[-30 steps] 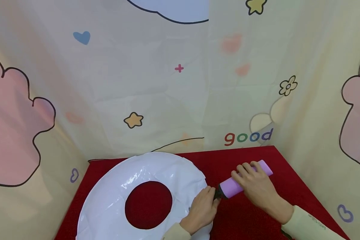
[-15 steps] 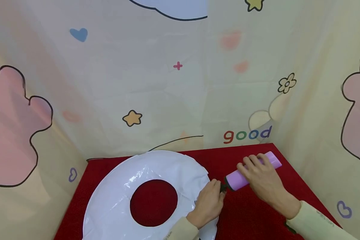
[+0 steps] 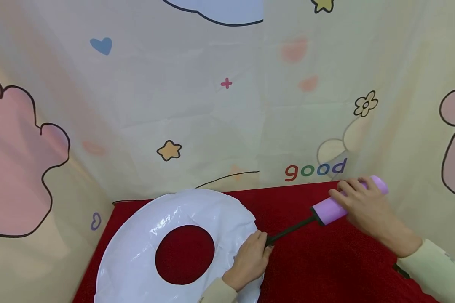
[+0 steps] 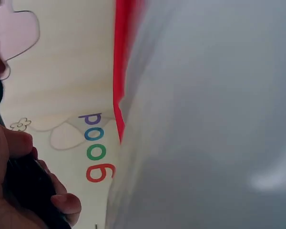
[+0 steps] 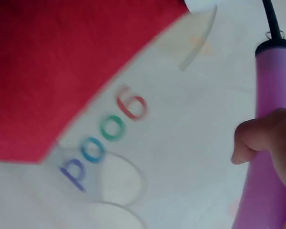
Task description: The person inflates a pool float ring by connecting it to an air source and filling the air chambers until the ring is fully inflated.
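A white inflatable swim ring (image 3: 130, 248), puffed up but creased along its right side, lies on the red table (image 3: 318, 269). Over its right edge my left hand (image 3: 248, 259) grips the black handle (image 4: 33, 193) of a hand pump, fingers curled round it. My right hand (image 3: 368, 206) holds the pump's purple barrel (image 3: 329, 211) farther right and higher. Between the two hands a long stretch of black rod (image 3: 293, 229) is exposed. The right wrist view shows the thumb across the purple barrel (image 5: 271, 86). Any link between pump and ring is hidden behind my left hand.
A pale curtain (image 3: 227, 126) printed with clouds, stars and the word "good" stands behind the table and along both sides. Red cloth also shows through the ring's round hole. A small dark item (image 3: 402, 271) sits under my right sleeve.
My right hand has moved up and to the right with the purple barrel, drawing it away from the handle so the black rod shows. My left hand keeps its grip by the ring.
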Motion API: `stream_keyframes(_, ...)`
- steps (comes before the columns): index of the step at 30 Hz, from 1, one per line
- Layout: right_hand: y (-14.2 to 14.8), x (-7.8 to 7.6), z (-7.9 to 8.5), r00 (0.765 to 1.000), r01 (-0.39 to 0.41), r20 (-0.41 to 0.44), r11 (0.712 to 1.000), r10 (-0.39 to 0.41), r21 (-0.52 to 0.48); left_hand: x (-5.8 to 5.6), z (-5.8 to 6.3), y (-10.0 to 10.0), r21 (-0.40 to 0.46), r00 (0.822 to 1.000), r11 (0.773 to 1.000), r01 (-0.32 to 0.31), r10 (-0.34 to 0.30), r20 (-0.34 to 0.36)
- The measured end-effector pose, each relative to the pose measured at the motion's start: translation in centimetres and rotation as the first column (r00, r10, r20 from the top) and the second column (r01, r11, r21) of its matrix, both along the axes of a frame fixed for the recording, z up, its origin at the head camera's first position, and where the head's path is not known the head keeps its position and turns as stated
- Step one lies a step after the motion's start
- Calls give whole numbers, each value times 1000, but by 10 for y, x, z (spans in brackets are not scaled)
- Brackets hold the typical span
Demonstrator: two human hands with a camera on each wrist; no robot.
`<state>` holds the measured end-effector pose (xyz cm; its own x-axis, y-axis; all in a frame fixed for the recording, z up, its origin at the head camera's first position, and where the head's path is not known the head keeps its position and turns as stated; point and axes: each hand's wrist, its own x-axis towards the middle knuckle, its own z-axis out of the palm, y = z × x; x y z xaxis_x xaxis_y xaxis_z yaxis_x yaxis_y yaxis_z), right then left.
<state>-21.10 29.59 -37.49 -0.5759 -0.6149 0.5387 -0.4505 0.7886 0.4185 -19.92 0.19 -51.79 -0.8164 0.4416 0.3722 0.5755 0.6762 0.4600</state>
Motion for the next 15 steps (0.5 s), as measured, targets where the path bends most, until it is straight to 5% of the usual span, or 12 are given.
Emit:
stream_keyframes(9, -53, 7, -53, 1000, 9, 4, 1000, -9, 25, 1, 18, 26, -52, 996, 998, -18, 13, -90)
stream_keyframes(15, -49, 12, -43, 1000, 2, 20, 999, -2, 33, 4, 18, 22, -45, 996, 999, 15, -18, -84)
